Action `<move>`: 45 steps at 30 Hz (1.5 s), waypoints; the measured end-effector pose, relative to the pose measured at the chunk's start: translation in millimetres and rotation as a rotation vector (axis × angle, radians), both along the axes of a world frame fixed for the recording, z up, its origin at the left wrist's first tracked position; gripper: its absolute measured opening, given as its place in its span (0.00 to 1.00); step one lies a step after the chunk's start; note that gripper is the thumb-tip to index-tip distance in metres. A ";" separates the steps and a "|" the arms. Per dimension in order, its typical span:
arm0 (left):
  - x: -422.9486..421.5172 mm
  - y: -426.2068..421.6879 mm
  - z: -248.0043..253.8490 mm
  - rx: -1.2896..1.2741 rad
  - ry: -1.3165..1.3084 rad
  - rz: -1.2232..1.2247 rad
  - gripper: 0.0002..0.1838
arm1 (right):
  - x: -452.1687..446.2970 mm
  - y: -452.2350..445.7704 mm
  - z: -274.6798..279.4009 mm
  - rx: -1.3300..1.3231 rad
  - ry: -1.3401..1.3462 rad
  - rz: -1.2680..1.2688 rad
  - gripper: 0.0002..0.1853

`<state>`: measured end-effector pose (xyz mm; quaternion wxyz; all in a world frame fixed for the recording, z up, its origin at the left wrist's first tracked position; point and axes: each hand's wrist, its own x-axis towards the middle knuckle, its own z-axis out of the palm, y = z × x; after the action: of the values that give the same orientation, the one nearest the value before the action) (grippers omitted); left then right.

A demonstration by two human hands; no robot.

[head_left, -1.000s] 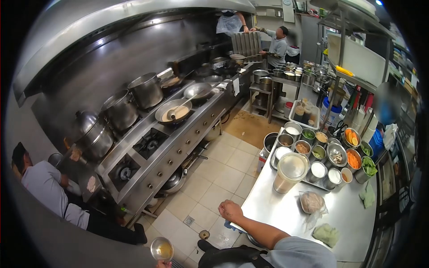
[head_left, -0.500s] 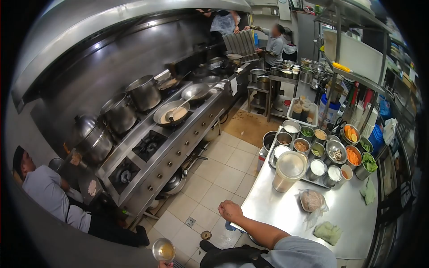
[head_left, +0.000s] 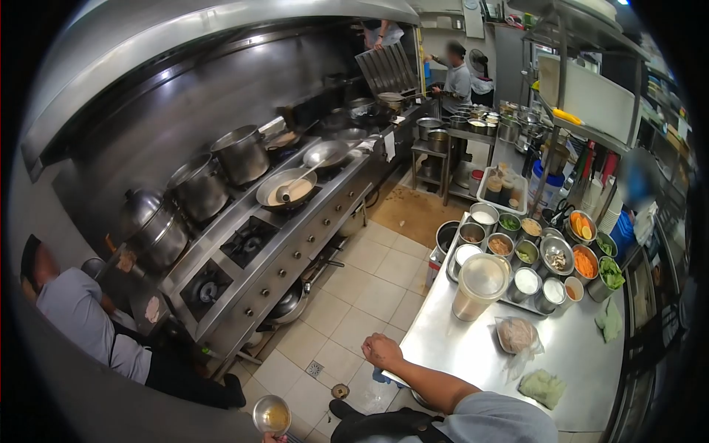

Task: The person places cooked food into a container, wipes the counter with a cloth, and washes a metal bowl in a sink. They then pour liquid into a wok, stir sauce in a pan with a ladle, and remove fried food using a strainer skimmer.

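At the bottom of the view, my left hand point(head_left: 275, 438) holds a small round metal bowl point(head_left: 258, 416) by its near side; only a few fingers show. Yellowish liquid, perhaps beaten egg, lies in the bowl. My right hand point(head_left: 381, 350) is curled into a loose fist beside the near left corner of the steel table point(head_left: 443, 354), and nothing shows in it. Below that hand a bit of blue cloth point(head_left: 379, 376) is visible. On the table are a lidded plastic tub point(head_left: 480, 284), a plastic bag with brownish food point(head_left: 516, 334) and a green cloth point(head_left: 543, 387).
A gas range point(head_left: 244, 303) runs along the left, with large pots and a wok point(head_left: 288, 190) of pale liquid with a ladle. A co-worker point(head_left: 81, 317) sits at left; another person point(head_left: 456, 77) stands at back. Several ingredient containers point(head_left: 524, 255) stand on the table.
The person at the back now stands more upright and has drawn back from the slatted metal panel, which has shifted slightly left. My hands and the bowl hold nearly the same place.
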<state>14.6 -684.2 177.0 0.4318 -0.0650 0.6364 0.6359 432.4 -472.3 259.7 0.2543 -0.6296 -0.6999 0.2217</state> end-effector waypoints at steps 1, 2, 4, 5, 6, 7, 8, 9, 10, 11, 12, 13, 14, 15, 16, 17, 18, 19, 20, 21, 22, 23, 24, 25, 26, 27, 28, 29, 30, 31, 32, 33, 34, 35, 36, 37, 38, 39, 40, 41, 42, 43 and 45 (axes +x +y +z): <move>0.9 -0.2 2.2 -0.011 -0.004 0.005 0.05 | -0.7 0.0 0.4 0.001 -0.001 0.002 0.11; 2.0 -0.3 4.6 -0.022 -0.009 0.010 0.05 | -1.1 -0.4 1.4 0.005 -0.010 0.000 0.11; -1.9 1.4 -3.3 -0.025 -0.011 0.001 0.06 | -0.1 -0.6 3.6 0.014 -0.026 -0.002 0.11; -3.5 3.5 -7.0 -0.023 -0.011 -0.005 0.06 | -1.0 -0.9 3.9 0.005 -0.013 -0.010 0.11; -6.3 3.3 -10.5 -0.020 -0.011 -0.004 0.06 | -1.5 -1.2 3.3 -0.005 -0.002 -0.018 0.11; -8.5 4.5 -14.6 -0.017 -0.008 -0.011 0.06 | -1.4 -1.4 1.9 -0.006 -0.009 -0.013 0.11; -11.5 4.6 -18.5 -0.015 -0.003 -0.022 0.06 | -1.2 -0.8 0.1 0.016 -0.004 -0.009 0.11; -15.6 5.5 -25.1 -0.014 0.004 -0.032 0.07 | -1.3 -0.3 -0.3 0.037 0.003 -0.005 0.11; -20.0 5.0 -31.5 -0.008 0.009 -0.040 0.07 | -1.3 0.8 -0.7 0.035 -0.003 0.001 0.11; -20.3 4.9 -32.5 -0.002 0.015 -0.052 0.07 | -1.5 0.0 -1.3 0.036 0.003 0.002 0.11; -20.0 4.0 -33.2 0.018 -0.006 -0.042 0.07 | -1.6 -0.6 -1.5 0.037 0.010 0.001 0.11; -19.3 3.2 -33.3 0.038 -0.028 -0.032 0.07 | -1.7 -0.6 -1.2 0.036 0.006 0.004 0.11; -19.0 4.8 -29.9 0.083 -0.066 -0.016 0.08 | -2.1 0.1 -0.9 0.037 -0.003 0.001 0.11; -12.9 5.0 -18.3 0.083 -0.068 -0.013 0.08 | -2.4 0.4 -1.0 0.038 -0.011 -0.003 0.11; -1.7 4.2 0.1 0.105 -0.047 -0.024 0.08 | -2.4 0.3 -1.5 0.037 -0.012 0.000 0.11; 4.2 3.5 8.9 0.127 -0.025 -0.034 0.08 | -2.4 0.6 -1.7 0.041 -0.009 -0.001 0.10; 1.6 2.4 4.6 0.129 -0.025 -0.028 0.08 | -2.6 1.5 -1.7 0.046 -0.006 -0.001 0.10; -3.9 1.5 -3.4 0.146 -0.029 -0.062 0.07 | -2.6 1.9 -3.1 0.050 -0.006 0.006 0.10; -5.9 2.5 -6.6 0.164 -0.032 -0.097 0.08 | -2.3 1.2 -3.9 0.056 0.004 0.008 0.10; -6.8 5.5 -10.6 0.168 -0.030 -0.091 0.08 | -2.1 2.1 -4.6 0.061 0.015 0.009 0.10; -8.3 6.6 -14.3 0.063 -0.012 -0.053 0.07 | -2.2 2.4 -5.8 0.062 0.017 0.016 0.10; -9.6 6.1 -15.1 -0.042 0.006 -0.015 0.07 | -2.6 1.6 -3.1 0.054 0.018 0.012 0.09; -10.1 4.1 -16.1 -0.043 0.008 -0.011 0.07 | -3.2 0.9 -1.7 0.046 0.018 0.006 0.09; -9.4 2.6 -17.7 0.008 0.010 -0.014 0.07 | -4.0 0.2 -2.1 0.045 0.019 0.006 0.09; -7.4 3.5 -17.4 0.062 0.012 -0.018 0.07 | -3.9 0.3 -2.0 0.044 0.020 -0.004 0.09; -6.6 4.2 -16.4 0.063 0.012 -0.020 0.07 | -3.5 0.2 -2.0 0.043 0.020 -0.015 0.09; -5.9 5.9 -15.4 0.012 0.028 -0.010 0.07 | -3.2 0.4 -1.9 0.045 0.019 -0.018 0.09; -4.5 7.4 -14.7 -0.039 0.044 0.000 0.08 | -3.8 0.1 -1.1 0.039 0.015 -0.021 0.09; -6.4 6.9 -18.6 -0.038 0.042 0.001 0.08 | -4.0 0.2 -0.3 0.033 0.011 -0.023 0.09; -8.3 4.7 -20.1 0.028 0.004 -0.021 0.09 | -3.6 0.4 0.2 0.032 0.010 -0.022 0.09; -8.1 2.8 -19.6 0.093 -0.035 -0.042 0.10 | -3.2 0.1 0.8 0.037 0.006 -0.011 0.09; -7.9 2.2 -19.4 0.091 -0.035 -0.041 0.10 | -2.8 -0.2 1.1 0.041 0.003 -0.001 0.09; -8.1 2.8 -18.5 0.059 -0.042 -0.024 0.10 | -2.6 0.4 1.3 0.039 0.003 -0.001 0.09; -6.7 3.3 -15.0 0.026 -0.047 -0.011 0.11 | -2.5 0.4 1.0 0.042 0.006 -0.001 0.09; -4.5 2.8 -11.9 0.021 -0.046 -0.017 0.11 | -2.2 -0.1 0.4 0.044 0.010 -0.002 0.09; -1.8 3.3 -9.0 0.008 -0.042 0.000 0.11 | -2.1 0.0 -0.1 0.041 0.010 -0.010 0.09; -0.3 4.6 -8.1 -0.005 -0.037 0.015 0.11 | -2.0 0.4 -0.9 0.051 0.023 -0.007 0.09; -0.5 5.5 -11.4 -0.008 -0.037 0.005 0.11 | -1.5 0.4 -1.7 0.061 0.036 -0.003 0.09; -0.2 6.0 -14.5 0.017 -0.013 -0.003 0.11 | -1.0 0.3 -2.2 0.059 0.036 -0.012 0.09; -0.4 6.3 -17.7 0.044 0.010 -0.010 0.10 | -1.2 0.4 -1.6 0.058 0.034 -0.012 0.10; -1.5 6.6 -20.5 0.044 0.011 -0.013 0.10 | -1.2 0.8 -0.6 0.057 0.033 -0.008 0.10; -3.3 6.8 -22.9 0.029 0.000 -0.010 0.10 | -0.7 0.6 0.6 0.058 0.034 -0.008 0.10; -4.7 7.3 -20.6 0.015 -0.007 -0.004 0.10 | -1.6 -0.7 6.4 0.026 0.019 -0.003 0.10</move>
<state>9.9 -676.9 156.4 0.4358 -0.0624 0.6301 0.6396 430.8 -473.0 266.1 0.2697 -0.6252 -0.6991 0.2183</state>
